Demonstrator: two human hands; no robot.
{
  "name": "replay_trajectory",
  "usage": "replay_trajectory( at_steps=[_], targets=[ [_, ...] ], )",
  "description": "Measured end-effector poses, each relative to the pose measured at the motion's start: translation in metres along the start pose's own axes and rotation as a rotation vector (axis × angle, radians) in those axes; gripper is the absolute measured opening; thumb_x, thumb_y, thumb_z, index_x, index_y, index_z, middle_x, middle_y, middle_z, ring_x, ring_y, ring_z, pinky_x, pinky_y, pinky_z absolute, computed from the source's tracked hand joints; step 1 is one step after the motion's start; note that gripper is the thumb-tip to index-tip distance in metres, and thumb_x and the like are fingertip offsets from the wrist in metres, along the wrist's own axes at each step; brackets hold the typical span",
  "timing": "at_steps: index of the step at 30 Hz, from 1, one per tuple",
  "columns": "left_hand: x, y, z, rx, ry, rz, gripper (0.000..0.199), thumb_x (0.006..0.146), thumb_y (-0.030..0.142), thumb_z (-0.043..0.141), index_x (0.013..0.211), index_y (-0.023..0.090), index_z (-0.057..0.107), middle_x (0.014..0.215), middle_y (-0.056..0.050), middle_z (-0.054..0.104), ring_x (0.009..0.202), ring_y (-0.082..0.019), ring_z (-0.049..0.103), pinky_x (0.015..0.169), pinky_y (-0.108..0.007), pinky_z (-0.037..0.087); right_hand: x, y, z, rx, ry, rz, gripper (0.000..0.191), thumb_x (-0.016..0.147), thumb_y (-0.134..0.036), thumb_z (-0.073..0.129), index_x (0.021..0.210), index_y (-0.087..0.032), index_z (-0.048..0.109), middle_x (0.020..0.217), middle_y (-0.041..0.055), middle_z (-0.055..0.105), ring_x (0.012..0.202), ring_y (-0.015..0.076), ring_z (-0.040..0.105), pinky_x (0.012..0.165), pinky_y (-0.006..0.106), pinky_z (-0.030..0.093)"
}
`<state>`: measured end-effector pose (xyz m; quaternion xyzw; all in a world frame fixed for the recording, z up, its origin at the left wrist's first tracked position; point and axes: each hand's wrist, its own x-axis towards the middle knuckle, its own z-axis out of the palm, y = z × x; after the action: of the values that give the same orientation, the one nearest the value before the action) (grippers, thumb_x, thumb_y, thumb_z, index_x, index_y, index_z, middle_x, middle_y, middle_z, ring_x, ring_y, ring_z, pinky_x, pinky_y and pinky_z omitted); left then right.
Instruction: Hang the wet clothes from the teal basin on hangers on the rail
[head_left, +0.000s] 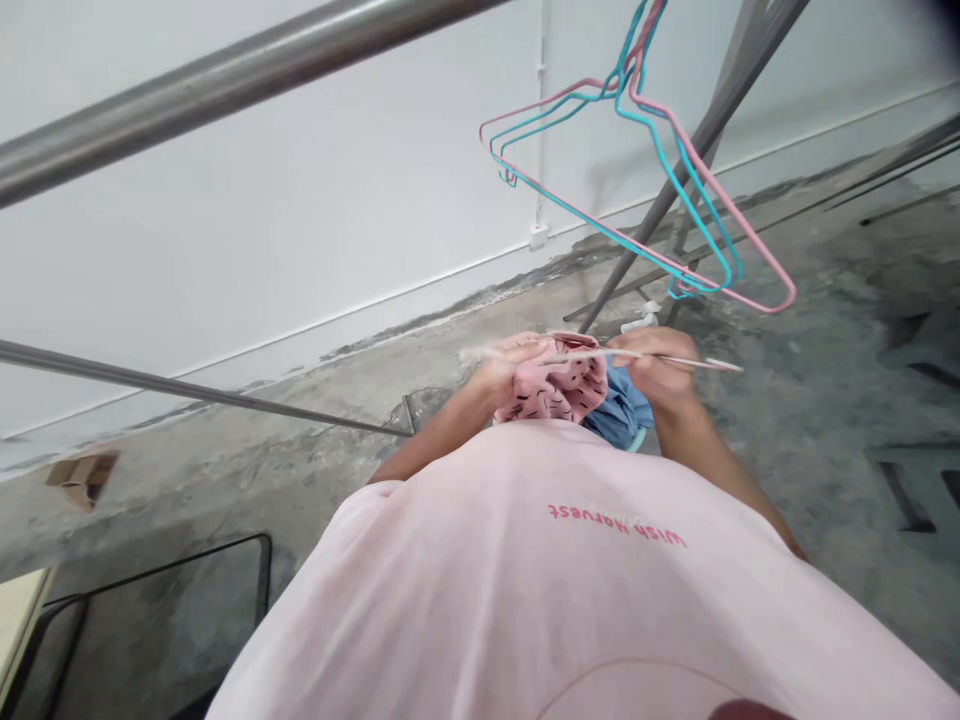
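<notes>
Low in front of my chest, my left hand (pixel 511 368) is closed on a pink patterned cloth (pixel 559 385) with dark marks, bunched up. My right hand (pixel 661 368) is closed around a thin pale pink hanger (pixel 626 354), whose end sticks out to the right of the fist. The hanger runs across the top of the cloth toward my left hand, where it blurs. Below and between the hands, blue fabric (pixel 621 405) lies in a light-coloured container, mostly hidden by the cloth and my shirt.
Blue and pink hangers (pixel 660 150) hang at the upper right. A thick metal rail (pixel 225 75) crosses the upper left, and grey stand legs (pixel 660 205) slant down at the right. A cardboard piece (pixel 82 478) and a black frame (pixel 266 570) are at the lower left.
</notes>
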<state>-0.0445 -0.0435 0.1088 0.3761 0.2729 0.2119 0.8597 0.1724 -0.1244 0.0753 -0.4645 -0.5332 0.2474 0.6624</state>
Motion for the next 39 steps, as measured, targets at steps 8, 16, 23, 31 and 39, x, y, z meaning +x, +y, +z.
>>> replay_trajectory(
  at_steps=[8,16,23,31,39],
  targets=[
    [0.012,0.003,-0.035,0.009,0.177,0.200,0.034,0.056,0.022,0.089,0.076,0.015,0.063,0.069,0.003,0.063,0.064,-0.010,0.059,0.066,-0.024,0.044,-0.020,0.049,-0.033,-0.085,-0.002,0.222,0.040,0.067,-0.060,0.070,0.060,-0.020,0.068,0.060,0.0022,0.064,0.056,0.0179,0.057,0.058,0.031,0.047],
    [0.012,0.002,-0.056,0.182,0.310,0.339,0.038,0.053,0.023,0.089,0.078,0.017,0.062,0.062,0.005,0.059,0.056,-0.008,0.051,0.057,-0.021,0.037,-0.020,0.014,-0.041,-0.206,-0.220,0.296,0.031,0.073,-0.050,0.075,0.067,-0.021,0.076,0.068,0.0039,0.071,0.064,0.0179,0.064,0.064,0.030,0.051],
    [0.008,0.006,-0.065,0.207,0.361,0.333,0.020,0.058,0.012,0.073,0.069,0.017,0.058,0.055,0.006,0.050,0.049,-0.007,0.042,0.051,-0.021,0.028,-0.017,0.005,-0.038,-0.313,-0.248,0.428,0.036,0.072,-0.055,0.074,0.067,-0.019,0.074,0.072,0.0028,0.071,0.070,0.0173,0.066,0.067,0.027,0.052],
    [0.011,-0.001,-0.066,0.286,0.382,0.403,0.016,0.062,0.013,0.070,0.068,0.018,0.055,0.060,0.006,0.050,0.055,-0.008,0.042,0.057,-0.021,0.032,-0.021,0.023,-0.031,-0.370,-0.415,0.511,0.037,0.074,-0.056,0.070,0.067,-0.020,0.074,0.071,0.0024,0.070,0.069,0.0180,0.064,0.063,0.028,0.049],
    [0.013,0.000,-0.041,0.972,0.206,0.528,0.032,0.071,0.019,0.076,0.103,0.021,0.073,0.092,-0.004,0.066,0.092,-0.023,0.058,0.092,-0.032,0.041,-0.020,-0.020,-0.002,-0.443,-0.444,0.335,0.037,0.086,-0.053,0.061,0.071,-0.021,0.073,0.070,0.0009,0.068,0.067,0.0169,0.061,0.064,0.027,0.045]
  ],
)
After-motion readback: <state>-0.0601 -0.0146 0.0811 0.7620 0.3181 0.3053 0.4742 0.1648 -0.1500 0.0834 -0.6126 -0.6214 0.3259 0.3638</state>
